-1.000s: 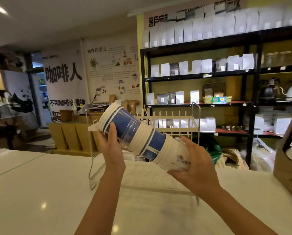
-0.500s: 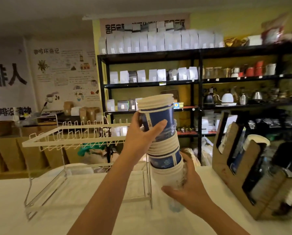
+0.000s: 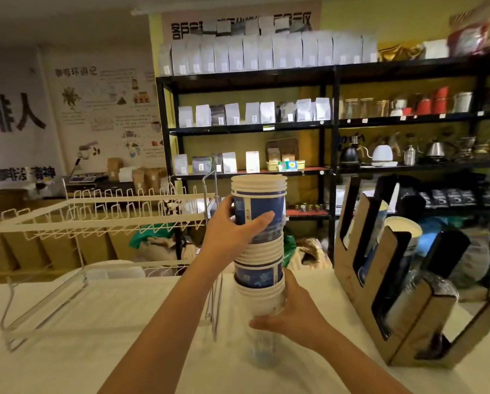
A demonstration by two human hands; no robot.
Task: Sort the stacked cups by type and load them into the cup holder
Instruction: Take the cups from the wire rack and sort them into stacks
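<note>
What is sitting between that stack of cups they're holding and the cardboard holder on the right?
Nothing visible. The stack of cups is held upright in both hands, left hand high and right hand low. Only bare white counter lies between it and the cup holder, whose slots already hold some cups.

My left hand wrapped around the upper part of the cup stack, fingers across its front, forearm rising from below, my right hand cupped around the stack's lower end, forearm angling in from lower right
</note>
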